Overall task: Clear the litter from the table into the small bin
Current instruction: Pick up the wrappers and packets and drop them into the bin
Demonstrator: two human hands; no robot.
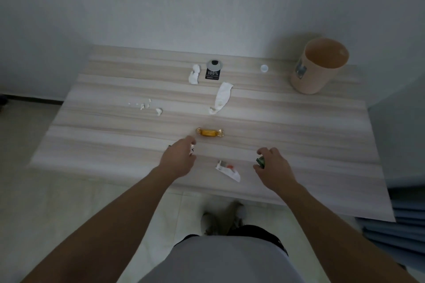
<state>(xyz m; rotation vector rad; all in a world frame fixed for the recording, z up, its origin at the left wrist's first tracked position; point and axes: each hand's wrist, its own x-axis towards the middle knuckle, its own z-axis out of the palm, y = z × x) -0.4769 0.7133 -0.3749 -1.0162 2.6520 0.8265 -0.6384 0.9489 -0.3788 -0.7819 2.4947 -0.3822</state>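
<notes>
A small beige bin [318, 66] stands open at the table's far right. My left hand [179, 158] is closed around a small white scrap near the front edge. My right hand [273, 167] grips a small green wrapper [261, 160]. Between the hands lies a white torn packet with red print [228, 170]. A golden candy wrapper [209, 132] sits just beyond the hands. Farther back are a long white tissue [221, 98], a crumpled tissue [194, 74], a black pouch with a cap [213, 71], a white bottle cap [264, 68] and small white crumbs [147, 106].
The light wooden table [115, 135] stands against a white wall. Its front edge runs just beneath my wrists. Blue fabric [407, 213] lies folded past the table's right corner. My shoes [225, 216] show on the tiled floor under the table edge.
</notes>
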